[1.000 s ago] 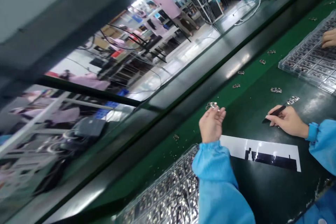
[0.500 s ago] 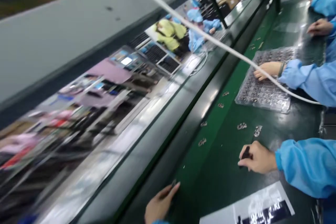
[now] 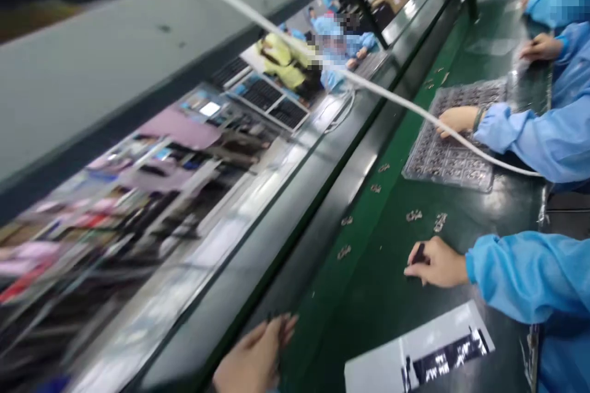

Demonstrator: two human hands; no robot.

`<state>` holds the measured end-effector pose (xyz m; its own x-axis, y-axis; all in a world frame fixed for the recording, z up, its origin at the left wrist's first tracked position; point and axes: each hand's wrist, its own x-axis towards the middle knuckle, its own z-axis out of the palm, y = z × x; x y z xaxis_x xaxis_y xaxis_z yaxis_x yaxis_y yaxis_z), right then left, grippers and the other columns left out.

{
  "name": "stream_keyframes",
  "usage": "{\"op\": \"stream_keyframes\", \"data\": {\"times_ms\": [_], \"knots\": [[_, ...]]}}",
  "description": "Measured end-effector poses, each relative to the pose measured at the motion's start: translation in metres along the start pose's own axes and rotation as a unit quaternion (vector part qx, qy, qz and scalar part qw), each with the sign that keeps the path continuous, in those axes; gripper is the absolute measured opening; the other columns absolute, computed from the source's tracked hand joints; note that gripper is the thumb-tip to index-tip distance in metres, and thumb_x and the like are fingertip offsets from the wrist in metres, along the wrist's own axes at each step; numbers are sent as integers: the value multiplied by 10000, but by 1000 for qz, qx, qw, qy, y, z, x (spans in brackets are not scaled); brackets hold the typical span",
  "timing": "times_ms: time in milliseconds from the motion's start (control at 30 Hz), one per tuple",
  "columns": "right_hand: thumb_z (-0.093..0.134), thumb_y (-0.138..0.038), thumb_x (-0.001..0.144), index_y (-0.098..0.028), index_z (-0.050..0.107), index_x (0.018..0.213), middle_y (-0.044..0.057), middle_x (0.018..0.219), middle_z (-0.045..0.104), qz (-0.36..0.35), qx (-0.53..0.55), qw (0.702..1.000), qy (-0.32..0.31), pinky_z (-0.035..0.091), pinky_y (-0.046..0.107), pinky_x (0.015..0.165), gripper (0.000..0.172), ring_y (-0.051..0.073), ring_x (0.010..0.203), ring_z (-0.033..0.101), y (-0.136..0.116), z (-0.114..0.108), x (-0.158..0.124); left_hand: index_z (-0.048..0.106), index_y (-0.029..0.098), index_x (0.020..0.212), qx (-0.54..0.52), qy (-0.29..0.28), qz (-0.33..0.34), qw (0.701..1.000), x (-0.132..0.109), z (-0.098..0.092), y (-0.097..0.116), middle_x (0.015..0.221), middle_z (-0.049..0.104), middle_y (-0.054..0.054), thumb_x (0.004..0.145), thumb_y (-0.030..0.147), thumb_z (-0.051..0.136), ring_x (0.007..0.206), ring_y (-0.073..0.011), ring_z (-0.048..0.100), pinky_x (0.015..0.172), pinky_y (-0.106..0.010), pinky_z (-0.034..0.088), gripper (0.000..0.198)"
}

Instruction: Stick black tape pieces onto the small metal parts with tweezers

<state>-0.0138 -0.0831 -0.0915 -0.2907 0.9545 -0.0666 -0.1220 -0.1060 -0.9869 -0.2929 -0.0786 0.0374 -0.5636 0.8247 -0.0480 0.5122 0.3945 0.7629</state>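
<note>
My left hand (image 3: 253, 353) is at the bottom, over the inner edge of the green work surface (image 3: 350, 325). Its fingers are closed in a pinch; a dark bit shows at the tips, too blurred to name. In a blue sleeve, my right hand (image 3: 440, 263) pinches a small black piece (image 3: 418, 254) between thumb and fingers, just above the green surface. Below it lies a white sheet (image 3: 373, 368) with shiny black strips (image 3: 445, 361). Small metal parts (image 3: 413, 215) lie beyond my right hand, one more metal part (image 3: 440, 222) beside them.
Several metal parts (image 3: 344, 252) lie along the brighter green strip. Farther up, a co-worker's hand (image 3: 458, 120) is over a clear plastic tray (image 3: 442, 166) of parts. A white cable (image 3: 391, 95) crosses the view. A metal ledge (image 3: 295, 209) runs along the left side.
The view has shifted, so most things sit a little farther left. My left hand has drawn back toward the lower left and turned. My right hand keeps its pinch on the black piece.
</note>
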Motion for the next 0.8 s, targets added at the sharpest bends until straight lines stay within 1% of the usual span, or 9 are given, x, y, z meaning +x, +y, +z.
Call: {"op": "stream_keyframes", "data": {"times_ms": [67, 100, 200, 300, 400, 467, 567, 633, 800], "knots": [[678, -291, 712, -137, 561, 723, -39, 492, 543, 5, 23, 1000, 0, 432, 184, 422, 193, 106, 431, 581, -5, -4, 0, 604, 152, 717, -51, 59, -40, 996, -35, 15, 12, 640, 666, -51, 550, 234, 721, 634, -216, 671, 727, -389, 547, 220], [685, -297, 705, -134, 559, 720, -36, 499, 548, 6, 27, 1000, -1, 431, 178, 419, 207, 103, 438, 586, -10, -6, 0, 627, 149, 780, -69, 66, -28, 995, -56, 24, 15, 712, 684, -54, 555, 244, 728, 704, -214, 678, 772, -374, 539, 265], [683, -339, 709, -131, 559, 732, -28, 514, 566, 0, 36, 999, -11, 416, 160, 388, 243, 100, 456, 592, -31, -18, -4, 685, 176, 881, -18, 37, 38, 998, -129, 50, 17, 786, 709, -53, 603, 344, 733, 770, -224, 670, 778, -343, 534, 329], [705, -378, 693, -132, 556, 771, -28, 543, 582, -24, 48, 998, -34, 441, 158, 393, 298, 108, 493, 619, -53, -34, -18, 718, 231, 837, 45, -72, 149, 985, -196, 66, 6, 790, 721, -36, 680, 333, 692, 716, -210, 664, 726, -296, 533, 188], [719, -315, 686, -135, 538, 809, -33, 563, 597, 23, 35, 995, -91, 461, 161, 394, 283, 101, 468, 615, -64, -53, -42, 697, 244, 911, 89, -210, 311, 922, -242, 80, -13, 928, 724, -41, 791, 213, 577, 785, -198, 667, 737, -282, 526, 172], [714, -286, 691, -138, 530, 798, -43, 547, 587, 66, 24, 990, -125, 473, 165, 398, 259, 95, 450, 606, -63, -63, -60, 667, 217, 968, 148, -241, 394, 874, -259, 92, -25, 1083, 689, -70, 832, 164, 514, 822, -197, 654, 715, -286, 524, 212], [714, -318, 694, -142, 527, 738, -53, 516, 560, 100, 6, 984, -145, 483, 171, 407, 260, 87, 440, 589, -53, -70, -75, 645, 190, 945, 236, -241, 447, 828, -269, 107, -31, 1243, 606, -95, 848, 134, 471, 760, -193, 616, 623, -290, 512, 207], [717, -336, 692, -144, 527, 719, -53, 514, 556, 102, -9, 984, -143, 480, 172, 406, 271, 86, 440, 585, -47, -71, -77, 634, 188, 920, 271, -236, 450, 818, -269, 113, -29, 1278, 580, -95, 849, 125, 460, 736, -193, 591, 580, -289, 500, 198], [709, -327, 693, -149, 528, 702, -49, 504, 563, 100, -48, 984, -142, 472, 180, 410, 254, 93, 443, 588, -42, -71, -75, 605, 184, 876, 285, -232, 445, 817, -266, 114, -24, 1275, 578, -113, 855, 121, 449, 746, -190, 572, 575, -284, 495, 170]]}}
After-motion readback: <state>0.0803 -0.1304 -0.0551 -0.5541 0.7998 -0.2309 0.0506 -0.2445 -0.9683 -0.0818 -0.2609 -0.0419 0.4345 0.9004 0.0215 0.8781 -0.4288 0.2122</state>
